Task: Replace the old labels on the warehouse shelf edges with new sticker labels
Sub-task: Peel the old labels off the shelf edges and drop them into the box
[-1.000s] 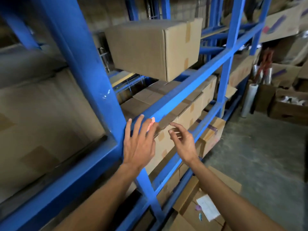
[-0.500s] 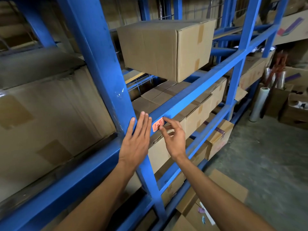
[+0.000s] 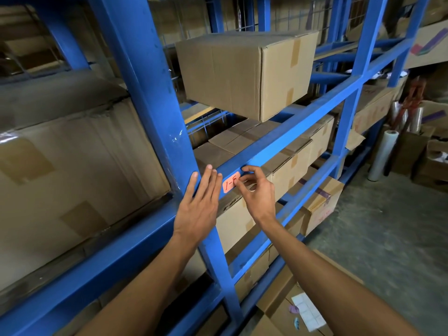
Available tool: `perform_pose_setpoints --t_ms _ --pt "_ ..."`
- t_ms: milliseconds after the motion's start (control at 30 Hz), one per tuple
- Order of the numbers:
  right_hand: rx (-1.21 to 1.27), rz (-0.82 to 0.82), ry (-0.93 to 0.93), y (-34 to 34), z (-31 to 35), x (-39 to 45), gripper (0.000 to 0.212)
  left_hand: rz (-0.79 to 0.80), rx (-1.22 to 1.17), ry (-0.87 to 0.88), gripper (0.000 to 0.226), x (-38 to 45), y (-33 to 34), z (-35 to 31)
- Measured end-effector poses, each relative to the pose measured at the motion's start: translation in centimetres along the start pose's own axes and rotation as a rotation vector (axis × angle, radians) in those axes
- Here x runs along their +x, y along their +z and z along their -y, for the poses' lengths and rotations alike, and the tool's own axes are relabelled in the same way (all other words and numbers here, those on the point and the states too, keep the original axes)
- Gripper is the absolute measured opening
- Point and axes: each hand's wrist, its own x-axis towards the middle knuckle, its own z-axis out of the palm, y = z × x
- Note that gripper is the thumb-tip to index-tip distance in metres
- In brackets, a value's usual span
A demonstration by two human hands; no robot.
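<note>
Both hands work at the blue shelf beam point(image 3: 278, 151), seen from the head camera. Flat and unclenched, the left hand point(image 3: 198, 204) grips nothing; its fingertips lie on the beam where it meets the blue upright post point(image 3: 155, 112). Just right of those fingertips, the orange sticker label point(image 3: 230, 185) sits on the beam's front face, handwritten "1-" with a further character hidden. The right hand point(image 3: 257, 190) covers the label's right end, its fingers point(image 3: 248, 169) curled over the corner; whether it pinches the label or only presses it I cannot tell.

Above the beam a large cardboard box point(image 3: 244, 71) juts out past the shelf edge. Directly below the beam, rows of smaller cartons point(image 3: 291, 163) press close under it, right behind the right hand. Left of the post a big wrapped carton point(image 3: 72, 178) fills the neighbouring bay. Far down the beam to the right, a roll of clear film point(image 3: 383, 154) stands on the floor. Below the right forearm, a white sheet of blank labels point(image 3: 308, 311) lies on flattened cardboard point(image 3: 281, 299).
</note>
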Motion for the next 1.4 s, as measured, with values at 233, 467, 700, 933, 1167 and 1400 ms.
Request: perform_pose_setpoints --t_ms 233,467,700,933,1167,1400 --pt "-0.053 -0.035 -0.031 -0.2 -0.4 0.2 0.012 0.023 0.005 0.014 0.065 0.0 -0.2 0.1" --pt "-0.036 0.032 -0.088 -1.3 -0.5 0.0 0.003 0.031 0.011 0.005 0.063 -0.1 -0.3 0.1" --pt "0.067 0.091 0.032 -6.0 -2.4 -1.8 0.009 0.026 -0.11 -0.048 0.065 -0.2 -0.2 -0.7" --pt "-0.142 0.175 0.321 -11.5 -9.8 -5.6 0.005 0.193 -0.425 0.135 0.07 -3.6 3.0 -7.1" --pt "-0.439 0.127 0.668 -14.4 -18.7 -12.1 0.009 0.47 -0.613 0.323 0.063 -5.7 8.1 -15.2" --pt "-0.561 0.09 0.905 -15.1 -28.7 -17.9 0.013 0.624 -0.761 0.379 0.064 -6.9 15.9 -23.5"
